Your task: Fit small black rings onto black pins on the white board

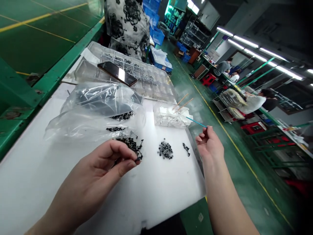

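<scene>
My left hand [102,169] pinches a small black plastic part [138,158] between thumb and fingers, at the edge of a heap of like black parts [130,143] on the white work surface [151,192]. My right hand [209,143] is closed on a thin blue stick [195,122], whose far end reaches into a small clear tray [168,118] holding two wooden sticks [183,101]. Between my hands lie a pile of small grey rings [165,150] and a few loose black parts [186,148].
Clear plastic bags [97,107] with black parts lie behind the heap. Compartment trays [144,73] and a phone [117,73] sit farther back. A person in a patterned top [127,24] stands at the bench's far end. Other workers sit at benches to the right.
</scene>
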Motion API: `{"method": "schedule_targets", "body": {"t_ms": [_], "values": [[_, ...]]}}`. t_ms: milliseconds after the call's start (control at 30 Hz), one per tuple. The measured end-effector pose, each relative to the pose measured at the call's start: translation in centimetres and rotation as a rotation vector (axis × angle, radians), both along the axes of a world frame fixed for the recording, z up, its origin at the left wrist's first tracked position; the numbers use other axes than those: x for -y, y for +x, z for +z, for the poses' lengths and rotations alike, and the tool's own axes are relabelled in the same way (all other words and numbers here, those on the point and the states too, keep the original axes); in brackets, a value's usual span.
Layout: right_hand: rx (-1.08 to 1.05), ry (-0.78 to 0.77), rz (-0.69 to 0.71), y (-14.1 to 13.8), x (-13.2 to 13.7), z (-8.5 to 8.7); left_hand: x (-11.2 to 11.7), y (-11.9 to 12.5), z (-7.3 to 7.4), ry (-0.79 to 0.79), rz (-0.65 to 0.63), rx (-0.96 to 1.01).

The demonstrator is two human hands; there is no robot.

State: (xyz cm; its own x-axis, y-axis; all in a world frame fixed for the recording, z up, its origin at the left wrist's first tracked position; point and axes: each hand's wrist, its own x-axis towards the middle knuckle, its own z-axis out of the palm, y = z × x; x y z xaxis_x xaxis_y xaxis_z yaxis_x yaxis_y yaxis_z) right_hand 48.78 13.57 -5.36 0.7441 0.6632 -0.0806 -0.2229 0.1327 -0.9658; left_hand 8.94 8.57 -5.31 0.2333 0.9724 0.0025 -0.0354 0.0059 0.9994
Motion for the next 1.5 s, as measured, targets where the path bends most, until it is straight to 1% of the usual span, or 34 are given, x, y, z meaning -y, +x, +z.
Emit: {"method": "schedule_targets", "body": {"t_ms": [200, 333, 433, 533, 600, 700, 767, 800, 867, 933, 1033, 1200, 1333, 1500], "values": [[0.031, -0.072, -0.022, 0.5, -2.3, -1.4, -0.1, -0.1, -0.1, -0.010, -0.001, -0.042], [0.079, -0.193, -0.008, 1.1, -2.4, -1.9, -0.1, 0.0, 0.1, -0.010, 0.007, -0.031], [0.180, -0.275, 0.003, 1.4, -0.9, -1.8, -0.1, 0.1, 0.4, -0.001, 0.004, -0.031], [0.376, -0.293, 0.016, 0.4, 2.4, -1.3, 0.1, 0.2, 0.5, -0.001, -0.006, -0.017], [0.543, -0.322, 0.099, -1.3, 5.1, -1.0, 0.2, 0.2, 0.5, -0.011, -0.011, -0.003], [0.780, -0.429, 0.365, -4.6, 8.3, -0.8, 0.2, 0.3, 0.4, -0.023, -0.015, 0.022], [0.897, -0.481, 0.510, -6.7, 9.4, -1.0, 0.1, 0.4, 0.3, -0.027, -0.014, 0.035], [0.943, -0.497, 0.551, -7.5, 9.7, -1.3, 0.1, 0.4, 0.3, -0.029, -0.013, 0.037], [1.015, -0.518, 0.585, -8.4, 9.8, -1.7, 0.1, 0.4, 0.3, -0.032, -0.016, 0.040], [1.067, -0.529, 0.587, -8.6, 9.7, -2.1, 0.1, 0.4, 0.4, -0.028, -0.022, 0.041], [1.112, -0.539, 0.582, -7.9, 9.3, -2.4, 0.2, 0.4, 0.6, -0.015, -0.025, 0.045], [1.137, -0.566, 0.527, -6.9, 8.9, -2.7, 0.2, 0.5, 0.8, 0.001, -0.040, 0.068], [1.167, -0.549, 0.507, -7.4, 8.9, -3.1, 0.3, 0.6, 0.7, 0.019, -0.034, 0.054], [1.195, -0.525, 0.449, -7.9, 9.0, -4.0, 0.3, 0.7, 0.8, 0.028, -0.032, 0.068]]}}
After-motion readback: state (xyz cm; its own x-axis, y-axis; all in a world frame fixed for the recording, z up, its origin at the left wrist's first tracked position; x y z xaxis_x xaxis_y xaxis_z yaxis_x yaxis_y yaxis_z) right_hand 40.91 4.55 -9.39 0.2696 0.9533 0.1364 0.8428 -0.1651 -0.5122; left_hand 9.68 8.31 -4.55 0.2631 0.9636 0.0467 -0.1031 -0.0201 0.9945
